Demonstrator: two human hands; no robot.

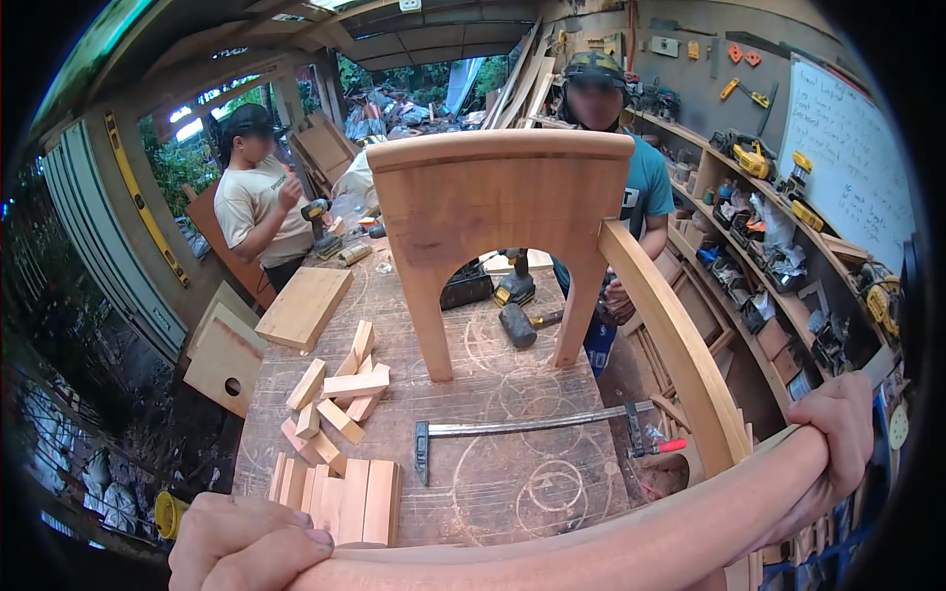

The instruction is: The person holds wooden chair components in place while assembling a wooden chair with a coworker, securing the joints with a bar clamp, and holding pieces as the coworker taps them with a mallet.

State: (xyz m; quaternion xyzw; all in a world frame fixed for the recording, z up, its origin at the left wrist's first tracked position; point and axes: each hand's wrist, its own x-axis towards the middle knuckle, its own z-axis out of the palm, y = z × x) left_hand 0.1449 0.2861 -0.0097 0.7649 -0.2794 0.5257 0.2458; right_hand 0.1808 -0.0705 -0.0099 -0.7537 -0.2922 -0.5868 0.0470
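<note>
Along the near side runs a thick, rounded wooden board (581, 527). My left hand (246, 547) is closed over its left end, and my right hand (836, 448) grips its right end from the outer side. A curved wooden rail (680, 340) leads from this near board to a far wooden end panel (493, 202), which has a rounded top and an arched cutout between two legs. That panel stands upright on the workbench (414, 433). Between the two boards lies a bar clamp (532, 424) with a red handle.
Short wood blocks (340, 394) are piled on the bench's left, near a flat board (307, 305). A mallet (517, 325) and a cordless drill (514, 281) show through the arch. One person (264, 197) stands far left, another (645, 177) behind the panel. Tool shelves (729, 256) line the right wall.
</note>
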